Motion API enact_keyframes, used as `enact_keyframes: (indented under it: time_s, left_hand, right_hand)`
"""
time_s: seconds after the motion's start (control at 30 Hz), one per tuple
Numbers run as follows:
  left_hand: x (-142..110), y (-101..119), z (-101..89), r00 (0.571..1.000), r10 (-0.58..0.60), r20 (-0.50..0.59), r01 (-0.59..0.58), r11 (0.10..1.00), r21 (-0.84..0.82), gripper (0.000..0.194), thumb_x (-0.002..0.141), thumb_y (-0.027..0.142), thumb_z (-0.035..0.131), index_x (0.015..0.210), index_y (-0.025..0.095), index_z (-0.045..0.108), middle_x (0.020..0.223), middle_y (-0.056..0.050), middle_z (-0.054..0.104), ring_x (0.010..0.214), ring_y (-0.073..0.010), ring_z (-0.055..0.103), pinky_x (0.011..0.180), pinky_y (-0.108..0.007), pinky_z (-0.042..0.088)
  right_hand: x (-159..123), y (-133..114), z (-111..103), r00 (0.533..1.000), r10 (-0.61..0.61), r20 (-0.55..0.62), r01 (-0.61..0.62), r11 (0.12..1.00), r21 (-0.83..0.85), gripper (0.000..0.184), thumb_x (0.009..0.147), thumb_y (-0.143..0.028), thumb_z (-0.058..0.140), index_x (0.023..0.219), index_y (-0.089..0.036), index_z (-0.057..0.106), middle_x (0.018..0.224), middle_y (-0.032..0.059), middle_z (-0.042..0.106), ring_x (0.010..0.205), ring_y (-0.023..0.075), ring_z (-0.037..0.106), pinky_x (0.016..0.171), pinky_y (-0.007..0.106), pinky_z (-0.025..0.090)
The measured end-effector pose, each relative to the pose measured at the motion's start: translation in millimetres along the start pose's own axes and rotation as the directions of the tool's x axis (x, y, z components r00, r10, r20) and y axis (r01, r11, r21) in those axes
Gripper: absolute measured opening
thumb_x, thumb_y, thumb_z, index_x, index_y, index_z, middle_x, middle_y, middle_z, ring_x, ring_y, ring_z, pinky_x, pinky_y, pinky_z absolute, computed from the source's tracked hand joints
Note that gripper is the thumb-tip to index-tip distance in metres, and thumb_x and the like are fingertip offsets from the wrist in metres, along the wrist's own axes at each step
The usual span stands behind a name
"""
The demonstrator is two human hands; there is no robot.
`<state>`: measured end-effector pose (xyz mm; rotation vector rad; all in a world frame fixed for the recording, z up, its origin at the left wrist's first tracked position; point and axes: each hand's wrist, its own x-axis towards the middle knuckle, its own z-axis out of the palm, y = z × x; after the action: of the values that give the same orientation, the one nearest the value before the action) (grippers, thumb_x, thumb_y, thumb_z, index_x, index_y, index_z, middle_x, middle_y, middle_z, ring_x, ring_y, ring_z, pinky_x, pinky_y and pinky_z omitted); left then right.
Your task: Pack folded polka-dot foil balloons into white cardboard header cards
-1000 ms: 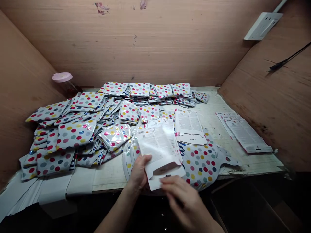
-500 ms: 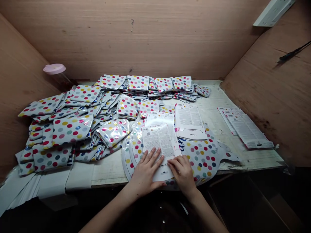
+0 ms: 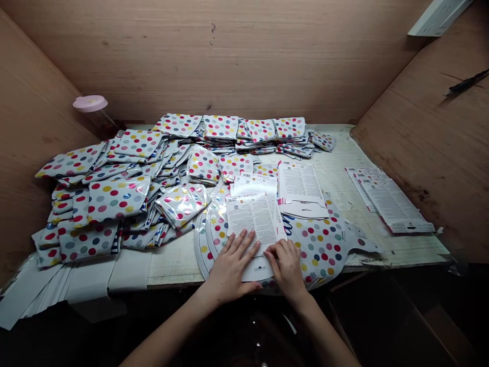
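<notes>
A folded white cardboard header card with printed text (image 3: 250,219) lies flat on a polka-dot foil balloon (image 3: 321,250). My left hand (image 3: 231,267) rests on its lower part with the fingers spread. My right hand (image 3: 286,265) presses beside it, fingertips near the card's crease, and holds nothing else. The card's lower flap with a hang hole (image 3: 260,267) shows between my hands. Another printed card (image 3: 254,186) lies just beyond, partly under the first. A stack of printed cards (image 3: 300,188) sits to the right of it.
Folded polka-dot foil balloons (image 3: 114,199) are heaped across the left and back of the worktable (image 3: 405,257). More printed cards (image 3: 393,206) lie at the right. Wooden panels surround the table. A pink-lidded jar (image 3: 90,104) stands back left, and white sheets (image 3: 38,290) overhang the front left.
The card, lifted and held loosely a second ago, now lies flat under both hands. My hands have come down onto it, and the view has shifted slightly.
</notes>
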<state>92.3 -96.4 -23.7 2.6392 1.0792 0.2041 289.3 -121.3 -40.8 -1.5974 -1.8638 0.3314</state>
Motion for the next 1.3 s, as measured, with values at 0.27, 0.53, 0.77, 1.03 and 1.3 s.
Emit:
enact_keyframes:
  time_s: [0.27,0.53,0.77,1.03,1.3]
  left_hand:
    - [-0.7,-0.5,3.2,1.000,0.007,-0.020,-0.006,1.000,0.026,0.095,0.080,0.070,0.050,0.153,0.022,0.013,0.161,-0.010,0.012,0.147,-0.0309,0.009,0.118,-0.051,0.005]
    - [-1.4,0.4,2.6,0.999,0.023,-0.040,-0.021,0.998,0.060,0.095,0.080,0.069,0.052,0.153,0.022,0.014,0.161,-0.010,0.013,0.147,-0.0312,0.011,0.118,-0.051,0.009]
    - [-3.7,-7.7,4.6,0.993,0.091,-0.080,-0.090,0.996,0.009,0.091,0.080,0.067,0.055,0.150,0.017,0.024,0.158,-0.015,0.023,0.146,-0.0324,0.014,0.117,-0.055,0.015]
    - [-14.3,5.0,10.8,0.899,0.093,-0.427,-0.132,0.989,-0.063,0.016,0.095,0.024,0.049,0.097,0.019,0.065,0.095,-0.005,0.072,0.099,-0.0184,0.066,0.097,-0.037,0.049]
    - [-2.2,20.0,11.9,0.639,-0.617,-0.459,0.629,0.763,-0.148,0.041,0.077,0.045,0.071,0.102,0.015,0.058,0.099,-0.014,0.060,0.093,-0.0343,0.055,0.078,-0.050,0.048]
  right_hand:
    - [-0.4,-1.1,0.9,0.997,-0.038,-0.071,0.037,0.999,-0.019,0.017,0.095,-0.021,0.049,0.081,-0.020,0.059,0.079,0.0034,0.058,0.080,0.0209,0.050,0.078,0.036,0.033]
    - [-5.1,-3.5,8.7,0.987,-0.160,-0.001,0.156,0.963,-0.221,0.022,0.097,-0.017,0.040,0.081,-0.016,0.055,0.081,0.0063,0.056,0.079,0.0219,0.049,0.078,0.038,0.031]
    - [-43.6,-7.9,-41.2,0.826,-0.378,0.418,0.351,0.925,0.144,0.019,0.089,-0.033,0.060,0.076,-0.020,0.055,0.080,0.0025,0.058,0.077,0.0191,0.051,0.076,0.035,0.041]
    - [-11.0,3.9,-19.8,0.927,-0.333,0.170,0.296,0.931,0.213,0.022,0.094,-0.012,0.045,0.108,-0.022,0.059,0.095,0.0071,0.060,0.092,0.0220,0.053,0.083,0.039,0.046]
    - [-9.3,-7.8,-1.0,0.911,0.394,-0.117,-0.407,0.907,-0.112,0.044,0.072,-0.057,0.071,0.087,-0.020,0.052,0.092,0.0106,0.054,0.090,0.0335,0.047,0.080,0.054,0.041]
